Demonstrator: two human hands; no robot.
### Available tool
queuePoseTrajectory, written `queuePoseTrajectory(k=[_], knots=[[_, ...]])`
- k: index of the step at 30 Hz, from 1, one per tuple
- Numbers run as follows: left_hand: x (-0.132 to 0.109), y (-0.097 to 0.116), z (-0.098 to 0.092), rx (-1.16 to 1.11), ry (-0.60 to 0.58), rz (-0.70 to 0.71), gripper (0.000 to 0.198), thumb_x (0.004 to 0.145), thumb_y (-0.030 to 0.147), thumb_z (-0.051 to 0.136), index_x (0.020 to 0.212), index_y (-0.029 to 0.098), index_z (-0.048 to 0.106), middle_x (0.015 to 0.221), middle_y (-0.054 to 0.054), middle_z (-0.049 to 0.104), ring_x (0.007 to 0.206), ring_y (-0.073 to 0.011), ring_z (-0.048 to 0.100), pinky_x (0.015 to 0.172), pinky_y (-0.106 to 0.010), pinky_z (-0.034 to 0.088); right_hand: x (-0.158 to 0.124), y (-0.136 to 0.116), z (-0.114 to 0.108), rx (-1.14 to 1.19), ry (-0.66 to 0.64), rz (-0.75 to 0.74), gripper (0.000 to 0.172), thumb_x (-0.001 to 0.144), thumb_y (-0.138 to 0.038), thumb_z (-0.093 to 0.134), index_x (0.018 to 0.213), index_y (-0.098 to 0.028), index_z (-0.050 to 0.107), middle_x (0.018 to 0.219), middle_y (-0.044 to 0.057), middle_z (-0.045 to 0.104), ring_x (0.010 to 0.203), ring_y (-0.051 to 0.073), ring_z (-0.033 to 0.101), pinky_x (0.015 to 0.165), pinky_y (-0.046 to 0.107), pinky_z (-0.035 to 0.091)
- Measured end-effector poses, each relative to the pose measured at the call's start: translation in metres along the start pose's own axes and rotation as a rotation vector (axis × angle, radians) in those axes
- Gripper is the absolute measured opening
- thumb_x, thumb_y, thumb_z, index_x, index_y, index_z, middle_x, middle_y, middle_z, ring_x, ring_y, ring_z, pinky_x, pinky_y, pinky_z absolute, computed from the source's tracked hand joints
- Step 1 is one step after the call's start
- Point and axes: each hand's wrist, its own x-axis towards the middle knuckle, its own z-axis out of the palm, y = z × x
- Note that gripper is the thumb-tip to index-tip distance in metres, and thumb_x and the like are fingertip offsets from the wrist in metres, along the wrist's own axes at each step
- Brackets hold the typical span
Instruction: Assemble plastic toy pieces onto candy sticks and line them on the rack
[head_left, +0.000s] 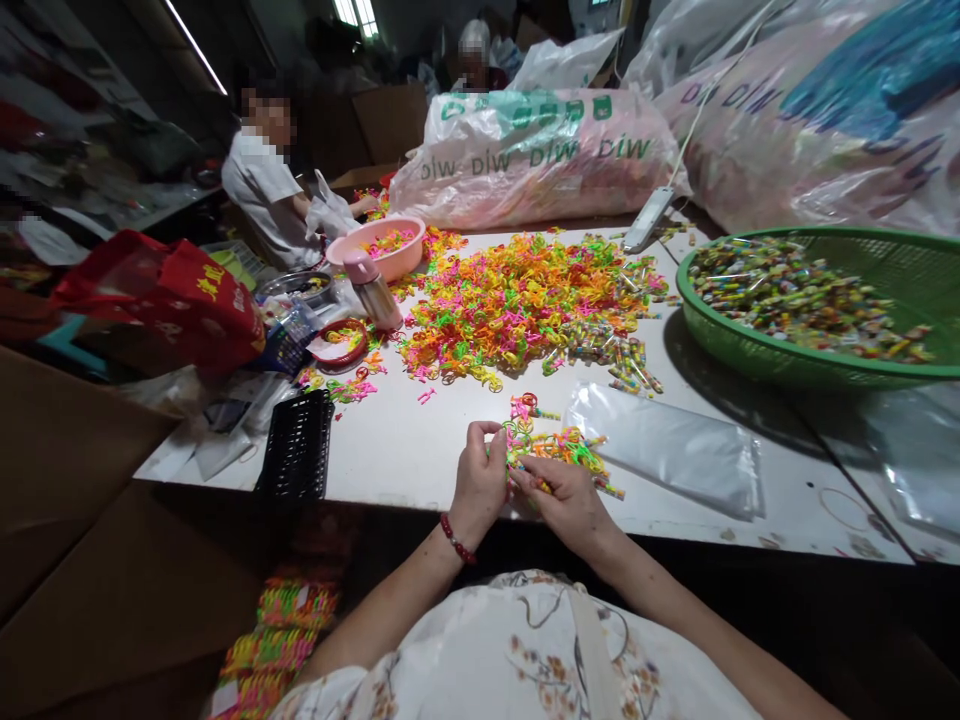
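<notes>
My left hand [480, 478] and my right hand [564, 495] meet at the near edge of the white table [405, 450]. Both pinch a small cluster of bright plastic pieces [525, 445], green, pink and orange. A red bead bracelet [456, 540] circles my left wrist. Just beyond my fingers lies a small heap of the same pieces [574, 450]. A large heap of neon plastic pieces [525, 300] covers the middle of the table. Small coloured tubes [626, 360] lie along its right side.
A green basket [757, 350] of coloured tubes sits at the right. Clear plastic bags [667, 445] lie beside my hands. A pink bowl [394, 262], a bottle [373, 288], a black tray [298, 445] and a red bag [169, 300] stand left. Big sacks [540, 150] fill the back. Another person [262, 185] sits far left.
</notes>
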Motion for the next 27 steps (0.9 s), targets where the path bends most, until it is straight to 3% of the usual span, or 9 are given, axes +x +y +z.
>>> queuePoseTrajectory(k=[7, 10, 12, 15, 19, 23, 27], knots=[[0.022, -0.011, 0.011, 0.091, -0.155, 0.039, 0.034, 0.099, 0.047, 0.03, 0.098, 0.021, 0.052, 0.078, 0.001, 0.057, 0.073, -0.0149, 0.054, 0.07, -0.027, 0.042, 0.004, 0.019, -0.02, -0.366, -0.036, -0.066, 0.029, 0.097, -0.03, 0.041, 0.076, -0.02, 0.057, 0.069, 0.003, 0.06, 0.063, 0.016, 0.054, 0.061, 0.027, 0.039], [0.054, -0.017, 0.017, 0.256, -0.048, 0.12, 0.03, 0.099, 0.038, 0.03, 0.096, 0.021, 0.054, 0.078, -0.001, 0.056, 0.074, -0.0162, 0.055, 0.071, -0.029, 0.043, 0.007, 0.028, -0.037, -0.532, 0.057, -0.021, 0.029, 0.098, -0.035, 0.042, 0.087, -0.019, 0.063, 0.087, 0.007, 0.063, 0.07, 0.018, 0.059, 0.066, 0.029, 0.042], [0.081, -0.02, 0.021, 0.342, 0.036, 0.187, 0.018, 0.095, 0.026, 0.04, 0.101, 0.02, 0.056, 0.092, -0.005, 0.059, 0.087, -0.0184, 0.056, 0.08, -0.031, 0.044, 0.007, 0.029, -0.044, -0.585, 0.115, 0.019, 0.03, 0.098, -0.04, 0.042, 0.093, -0.019, 0.064, 0.096, 0.008, 0.061, 0.074, 0.018, 0.061, 0.068, 0.03, 0.044], [0.117, -0.021, 0.023, 0.409, 0.039, 0.257, 0.029, 0.084, 0.008, 0.048, 0.108, 0.018, 0.058, 0.116, -0.011, 0.053, 0.112, -0.0229, 0.048, 0.095, -0.034, 0.039, 0.004, 0.026, -0.045, -0.5, 0.134, 0.048, 0.029, 0.097, -0.043, 0.044, 0.099, -0.021, 0.062, 0.097, 0.007, 0.059, 0.08, 0.019, 0.061, 0.072, 0.03, 0.045], [0.145, -0.022, 0.018, 0.484, -0.069, 0.289, 0.019, 0.075, 0.002, 0.055, 0.084, 0.017, 0.062, 0.113, -0.014, 0.055, 0.122, -0.0297, 0.04, 0.103, -0.043, 0.032, 0.0, 0.018, -0.036, -0.303, 0.161, 0.1, 0.024, 0.097, -0.04, 0.045, 0.091, -0.02, 0.056, 0.09, 0.005, 0.059, 0.083, 0.019, 0.058, 0.076, 0.031, 0.044], [0.147, -0.029, 0.006, 0.372, -0.076, 0.259, 0.014, 0.075, 0.005, 0.057, 0.068, 0.018, 0.055, 0.099, -0.012, 0.058, 0.116, -0.0297, 0.043, 0.103, -0.045, 0.032, -0.004, 0.016, -0.032, -0.115, 0.096, 0.192, 0.03, 0.097, -0.042, 0.043, 0.078, -0.021, 0.052, 0.075, 0.001, 0.056, 0.071, 0.016, 0.052, 0.068, 0.029, 0.041], [0.127, -0.036, -0.008, 0.121, -0.053, 0.13, 0.007, 0.082, 0.02, 0.057, 0.076, 0.019, 0.054, 0.084, -0.006, 0.057, 0.092, -0.0225, 0.054, 0.086, -0.039, 0.044, -0.003, 0.02, -0.032, 0.098, 0.096, 0.329, 0.038, 0.093, -0.055, 0.045, 0.085, -0.021, 0.058, 0.072, -0.001, 0.055, 0.065, 0.014, 0.049, 0.059, 0.026, 0.039]])
